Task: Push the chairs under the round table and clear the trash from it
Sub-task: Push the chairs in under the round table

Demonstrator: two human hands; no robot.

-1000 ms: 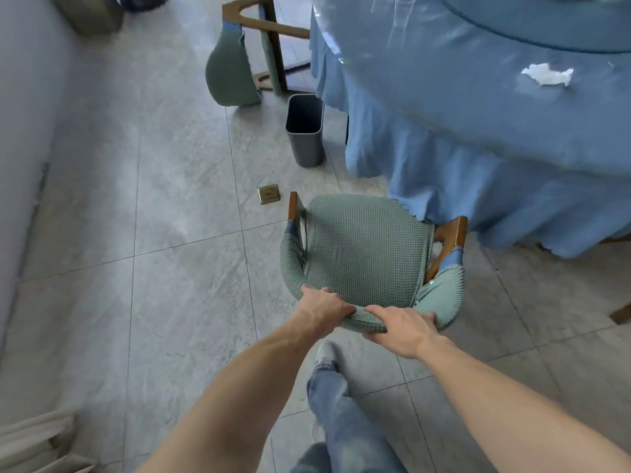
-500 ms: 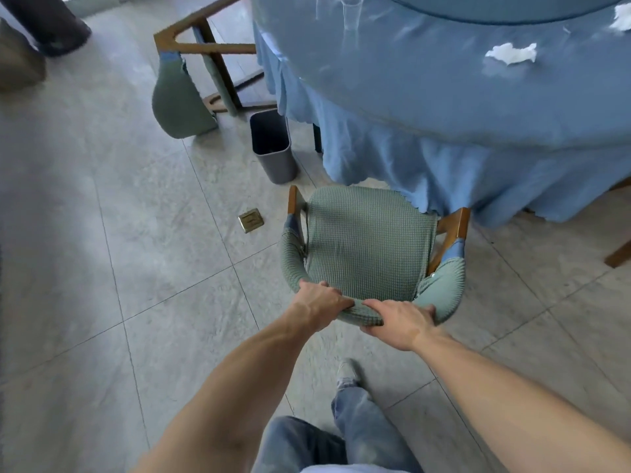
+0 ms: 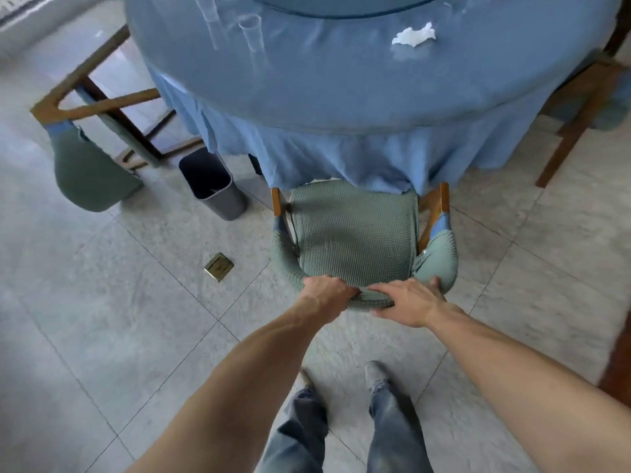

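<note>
Seen from above, the fingers of the left hand (image 3: pixel 326 295) curl over the near rim of a chair's backrest and grip it, and beside it the right hand (image 3: pixel 408 302) grips the same rim, fingers wrapped over the top and thumb underneath. The two hands sit close together at the middle of the curved back. The chair (image 3: pixel 358 240) wears a sage-green, waffle-textured fabric cover over its seat and rounded back, with wooden arm posts showing at left and right and a blue patch on each. Its far edge sits just under the hanging hem of the blue tablecloth on the round table (image 3: pixel 341 90), directly ahead. On the tabletop, far right, lies a crumpled white tissue (image 3: pixel 413 35). Left of the chair, a dark grey waste bin (image 3: pixel 213 187) stands on the tiled floor beside the cloth, and a small brass floor plate (image 3: pixel 218 266) lies nearer. Further left, a second chair (image 3: pixel 88 138) stands out from the table. Below, jeans and shoes show between bare forearms.
</note>
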